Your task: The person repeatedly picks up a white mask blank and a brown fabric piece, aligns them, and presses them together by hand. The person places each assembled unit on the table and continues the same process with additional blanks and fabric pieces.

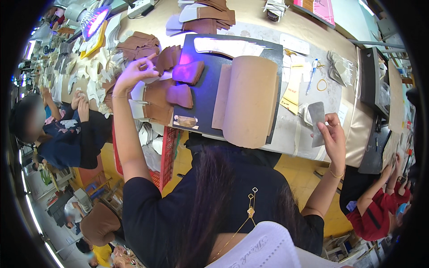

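My left hand (136, 73) is over the left side of the table, beside stacks of brown cut pieces (170, 58). Its fingers are apart, and I see nothing held between them. On the right, my right hand (333, 134) pinches a flat grey cut piece (317, 120) with flared ends, held upright near the table's front edge. Between the hands, a thick tan roll-shaped block (251, 100) lies on a dark board (210, 107). Two small stacks of brown pieces (187, 73) rest on the board's left side, the upper one under purple light. White strips (232, 46) lie along its far edge.
A lit purple lamp (95, 24) stands at the far left, near piles of pale pieces. Yellow paper (291, 91), a pen (311, 77) and a rubber band (321, 85) lie to the right. A red crate (168, 154) sits below the table. Co-workers are on both sides.
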Action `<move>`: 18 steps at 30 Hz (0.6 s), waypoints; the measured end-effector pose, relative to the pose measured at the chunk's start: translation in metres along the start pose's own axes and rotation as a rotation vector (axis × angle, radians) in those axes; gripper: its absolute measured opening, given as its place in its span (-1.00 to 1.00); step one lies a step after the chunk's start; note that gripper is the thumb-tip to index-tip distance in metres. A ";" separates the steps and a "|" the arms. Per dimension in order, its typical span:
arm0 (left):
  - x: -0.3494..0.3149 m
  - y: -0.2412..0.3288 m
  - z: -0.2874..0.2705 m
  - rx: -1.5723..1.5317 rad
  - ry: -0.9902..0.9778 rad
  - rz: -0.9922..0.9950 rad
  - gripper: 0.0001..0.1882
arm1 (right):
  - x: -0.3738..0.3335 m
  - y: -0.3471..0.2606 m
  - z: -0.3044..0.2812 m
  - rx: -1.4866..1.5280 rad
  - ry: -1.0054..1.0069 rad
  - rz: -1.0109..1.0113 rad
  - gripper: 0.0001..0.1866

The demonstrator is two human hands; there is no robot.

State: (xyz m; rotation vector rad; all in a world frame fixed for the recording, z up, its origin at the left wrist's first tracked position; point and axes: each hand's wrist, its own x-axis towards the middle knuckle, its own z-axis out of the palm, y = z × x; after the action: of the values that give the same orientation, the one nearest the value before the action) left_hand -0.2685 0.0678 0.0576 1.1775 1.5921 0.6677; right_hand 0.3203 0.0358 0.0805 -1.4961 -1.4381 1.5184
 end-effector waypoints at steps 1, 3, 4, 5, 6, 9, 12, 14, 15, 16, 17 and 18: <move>-0.001 0.001 -0.001 -0.107 0.003 0.034 -0.79 | 0.001 -0.001 0.001 -0.040 0.005 -0.007 -0.86; 0.003 -0.001 -0.001 -0.060 0.019 0.027 -0.78 | 0.002 -0.001 0.001 -0.012 -0.019 -0.003 -0.86; 0.008 -0.004 -0.001 -0.024 0.015 0.019 -0.78 | 0.002 -0.001 0.001 -0.058 -0.006 -0.007 -0.86; 0.014 -0.009 0.000 0.007 0.007 0.031 -0.77 | 0.002 -0.001 0.002 -0.063 -0.008 -0.011 -0.86; 0.019 -0.014 0.001 -0.072 0.018 0.007 -0.77 | 0.003 -0.001 0.002 -0.025 -0.017 -0.013 -0.86; 0.031 -0.025 0.006 -0.276 0.004 -0.011 -0.77 | 0.002 0.000 0.002 -0.038 0.003 -0.041 -0.86; 0.033 -0.015 0.016 -0.378 0.058 -0.033 -0.79 | -0.002 -0.001 0.000 -0.012 0.020 -0.048 -0.85; 0.027 0.007 0.030 -0.417 0.104 0.060 -0.80 | -0.004 -0.003 0.000 0.010 0.058 -0.063 -0.85; 0.022 0.024 0.036 -0.424 0.158 0.066 -0.80 | -0.003 -0.004 0.000 0.033 0.075 -0.065 -0.85; 0.015 0.044 0.040 -0.246 0.188 0.080 -0.77 | -0.002 -0.006 0.001 0.056 0.088 -0.082 -0.85; 0.008 0.062 0.050 -0.307 0.166 0.086 -0.75 | 0.000 -0.007 0.003 0.078 0.098 -0.098 -0.85; 0.000 0.081 0.059 -0.333 0.065 0.099 -0.73 | 0.003 -0.009 0.006 0.100 0.106 -0.117 -0.85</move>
State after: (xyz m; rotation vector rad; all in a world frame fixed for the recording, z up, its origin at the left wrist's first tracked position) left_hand -0.1836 0.0907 0.1065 0.9990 1.4145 1.0017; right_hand 0.3120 0.0394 0.0866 -1.3871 -1.3436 1.3984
